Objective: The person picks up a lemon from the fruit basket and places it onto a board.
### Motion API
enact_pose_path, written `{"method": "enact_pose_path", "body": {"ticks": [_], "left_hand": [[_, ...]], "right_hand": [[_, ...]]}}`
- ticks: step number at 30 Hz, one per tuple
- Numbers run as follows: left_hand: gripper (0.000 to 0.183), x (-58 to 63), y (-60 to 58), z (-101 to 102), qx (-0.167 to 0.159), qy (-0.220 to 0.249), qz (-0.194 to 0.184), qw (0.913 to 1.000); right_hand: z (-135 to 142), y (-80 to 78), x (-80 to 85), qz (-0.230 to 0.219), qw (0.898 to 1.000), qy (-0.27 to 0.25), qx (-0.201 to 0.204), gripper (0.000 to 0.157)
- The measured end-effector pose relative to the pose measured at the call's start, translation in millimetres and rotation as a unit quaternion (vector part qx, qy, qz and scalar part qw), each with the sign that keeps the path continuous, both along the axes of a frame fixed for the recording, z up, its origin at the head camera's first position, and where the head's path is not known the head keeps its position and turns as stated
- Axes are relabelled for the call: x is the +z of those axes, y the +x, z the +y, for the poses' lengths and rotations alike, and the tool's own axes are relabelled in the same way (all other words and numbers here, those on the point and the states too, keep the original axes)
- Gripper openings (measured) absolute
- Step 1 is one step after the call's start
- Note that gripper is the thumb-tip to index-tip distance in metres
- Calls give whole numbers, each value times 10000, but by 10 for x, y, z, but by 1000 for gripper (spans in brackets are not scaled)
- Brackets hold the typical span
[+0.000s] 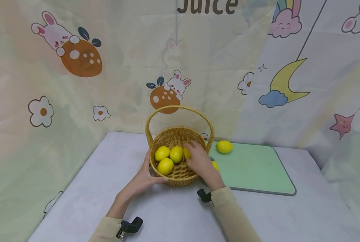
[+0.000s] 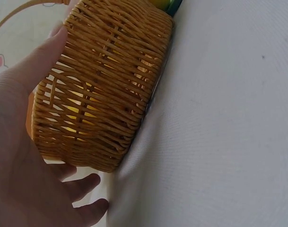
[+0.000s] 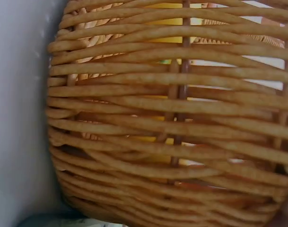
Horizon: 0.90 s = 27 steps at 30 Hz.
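A round wicker basket point(image 1: 180, 181) with a tall hoop handle stands on the table, with several yellow lemons point(image 1: 166, 166) inside. My left hand point(image 1: 140, 179) rests against the basket's outer left and front side, thumb along the front near the rim. In the left wrist view, the left hand point(image 2: 25, 127) has its thumb on the woven wall and its other fingers spread. Over the basket's right rim reaches my right hand point(image 1: 202, 164), its fingers curled over another lemon point(image 1: 187, 153), partly hidden by them. Only the woven basket wall point(image 3: 172, 104) fills the right wrist view, with yellow showing through gaps.
A light green cutting board point(image 1: 255, 171) lies right of the basket. One lemon point(image 1: 224, 147) sits at its back edge; another lemon point(image 1: 215, 165) is partly hidden behind the right hand. A printed cloth point(image 1: 125, 67) hangs behind the white table point(image 1: 107, 174).
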<state>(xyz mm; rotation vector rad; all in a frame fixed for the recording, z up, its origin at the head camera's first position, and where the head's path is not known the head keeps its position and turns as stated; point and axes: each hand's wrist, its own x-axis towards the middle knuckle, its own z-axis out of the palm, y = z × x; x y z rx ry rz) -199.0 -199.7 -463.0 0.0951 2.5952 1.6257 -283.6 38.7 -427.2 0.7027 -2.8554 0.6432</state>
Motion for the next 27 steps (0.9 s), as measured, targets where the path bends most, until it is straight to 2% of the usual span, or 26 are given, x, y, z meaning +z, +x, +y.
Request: {"method": "enact_pose_path", "body": {"ticks": [6, 16, 21, 27], "left_hand": [[132, -13, 3, -7, 31, -24, -55, 10000], [133, 7, 6, 7, 5, 14, 13, 10000], [133, 0, 6, 6, 28, -9, -20, 10000], [133, 0, 5, 1, 44, -28, -70, 10000]], "right_hand": [[-22, 28, 1, 118, 9983, 562, 39, 49], [-24, 32, -14, 388, 9980, 497, 40, 38], [-25, 47, 1, 387, 9979, 520, 69, 44], [-19, 52, 4, 170, 9974, 702, 59, 53]]}}
